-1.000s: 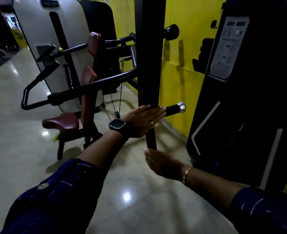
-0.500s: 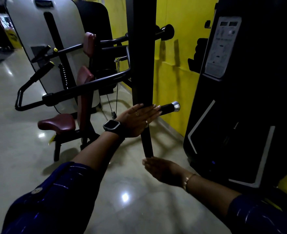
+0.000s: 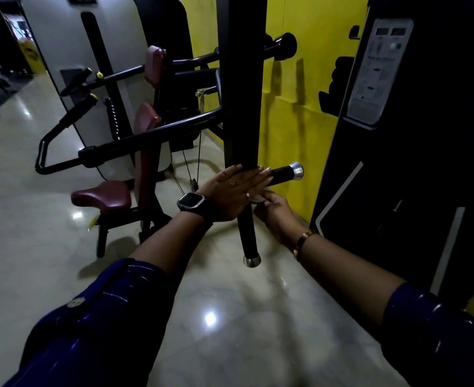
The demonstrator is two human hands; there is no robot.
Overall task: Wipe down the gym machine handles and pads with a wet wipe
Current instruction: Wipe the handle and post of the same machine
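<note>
Bracing the frame is the sound start in the head view: the left hand [image 3: 231,195] lies flat, fingers straight, against the black upright [image 3: 241,107] where two grips branch off, grasping nothing. The right hand [image 3: 276,215] sits just under the side handle [image 3: 284,174], fingers curled on a pale wad, apparently the wet wipe [image 3: 256,198]. Wrapping it fully round that grip and sliding out to the silver cap, then down the lower handle [image 3: 247,233], should cover both.

Narrow gap between black post [image 3: 241,93] and cabinet [image 3: 425,169].
</note>
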